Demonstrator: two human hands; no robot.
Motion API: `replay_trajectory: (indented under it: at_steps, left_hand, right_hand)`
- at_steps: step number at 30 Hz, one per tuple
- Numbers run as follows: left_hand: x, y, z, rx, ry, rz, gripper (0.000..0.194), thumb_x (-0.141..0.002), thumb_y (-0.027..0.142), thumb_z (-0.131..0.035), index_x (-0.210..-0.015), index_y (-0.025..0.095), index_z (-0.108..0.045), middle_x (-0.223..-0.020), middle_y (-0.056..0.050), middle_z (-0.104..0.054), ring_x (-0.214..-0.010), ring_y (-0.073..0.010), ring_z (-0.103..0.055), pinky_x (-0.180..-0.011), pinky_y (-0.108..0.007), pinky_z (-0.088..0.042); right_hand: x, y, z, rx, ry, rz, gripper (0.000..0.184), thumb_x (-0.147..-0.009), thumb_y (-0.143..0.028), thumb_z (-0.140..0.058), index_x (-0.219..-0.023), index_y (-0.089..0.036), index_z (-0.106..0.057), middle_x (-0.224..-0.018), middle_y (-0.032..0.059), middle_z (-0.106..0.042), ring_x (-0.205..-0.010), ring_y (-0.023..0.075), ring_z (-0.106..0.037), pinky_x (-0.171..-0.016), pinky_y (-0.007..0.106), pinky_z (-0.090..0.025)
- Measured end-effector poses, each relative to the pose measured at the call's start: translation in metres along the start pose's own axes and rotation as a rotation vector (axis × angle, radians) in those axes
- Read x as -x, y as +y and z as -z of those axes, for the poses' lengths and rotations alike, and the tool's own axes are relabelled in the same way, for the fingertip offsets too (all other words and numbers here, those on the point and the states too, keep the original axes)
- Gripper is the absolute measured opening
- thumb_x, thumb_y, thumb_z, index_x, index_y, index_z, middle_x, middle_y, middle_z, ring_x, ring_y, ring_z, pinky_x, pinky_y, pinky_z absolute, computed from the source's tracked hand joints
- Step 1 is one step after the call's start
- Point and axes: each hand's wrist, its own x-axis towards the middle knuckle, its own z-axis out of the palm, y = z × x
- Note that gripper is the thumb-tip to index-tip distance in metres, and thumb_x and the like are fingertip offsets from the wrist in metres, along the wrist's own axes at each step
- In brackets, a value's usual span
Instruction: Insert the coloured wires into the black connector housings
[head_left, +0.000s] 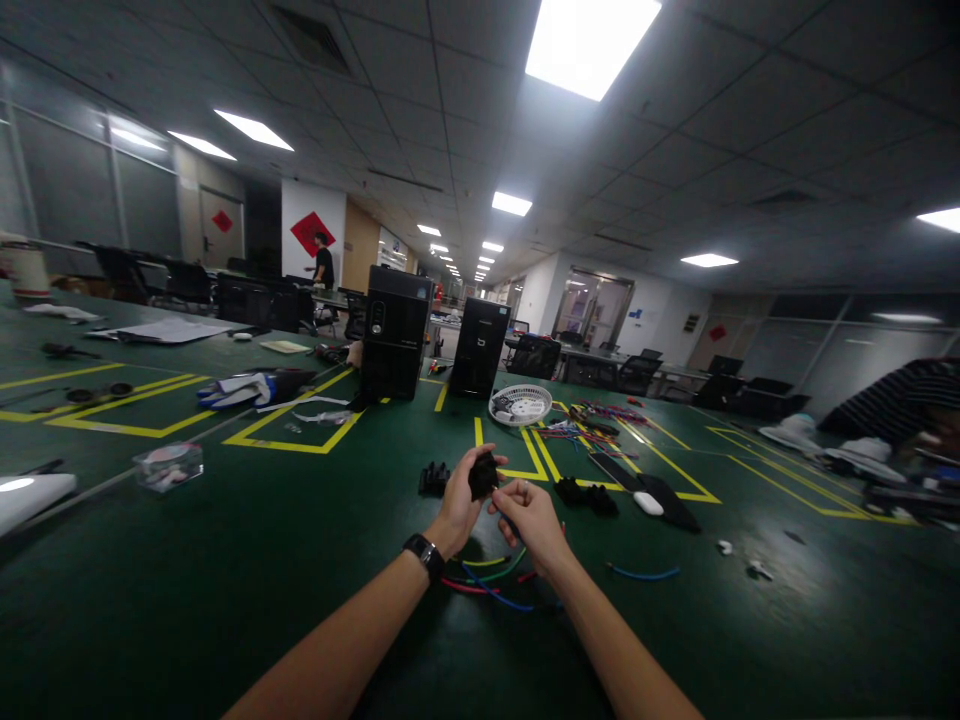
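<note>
My left hand [461, 498] is closed around a small black block-like part [483, 476], lifted above the table in front of me. Close beside it, my right hand [531, 518] pinches its thumb and fingers together at the part's edge. Something thin and dark shows under those fingers, too small to name. Below both hands lie short coloured wires [480, 580] in red, yellow, green and blue. Similar black blocks rest on the table, one group [433, 478] left of my hands and another [586, 496] to the right. A single blue wire [643, 574] lies apart at the right.
Two black computer towers [396, 335] stand ahead. A white round basket [520, 405] sits before them, with a tangle of wires [592, 425] beside it. A white mouse [648, 503] lies right, gloves [247, 390] and a clear box [169, 466] left. A person [323, 262] stands far back.
</note>
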Motion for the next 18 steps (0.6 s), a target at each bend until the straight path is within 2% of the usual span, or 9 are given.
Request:
replay_trajectory:
  at_steps: [11,18]
  left_hand:
    - [0.0047,0.0024,-0.0032,-0.025,-0.068,-0.011,0.035,-0.082,0.036,-0.052,-0.108,0.016,-0.063,-0.095,-0.009,-0.066,-0.074,-0.0159,-0.058,-0.055,-0.022,-0.043]
    - [0.0024,0.0052,0.0017,-0.198,-0.107,-0.102,0.034,-0.08,0.031,-0.05,-0.106,0.015,-0.066,-0.088,-0.006,-0.063,-0.078,-0.0167,-0.058,-0.058,-0.021,-0.043]
  right_hand:
    - [0.001,0.0004,-0.0016,0.017,0.014,-0.019,0.038,-0.066,-0.048,-0.073,-0.07,-0.016,-0.052,-0.062,0.0003,-0.066,-0.031,0.0044,-0.043,-0.027,0.016,-0.03]
    - [0.0029,-0.0024,0.0021,-0.016,-0.08,-0.077,0.039,-0.068,-0.048,-0.072,-0.075,-0.015,-0.054,-0.065,-0.0003,-0.065,-0.035,0.0045,-0.046,-0.031,0.016,-0.034]
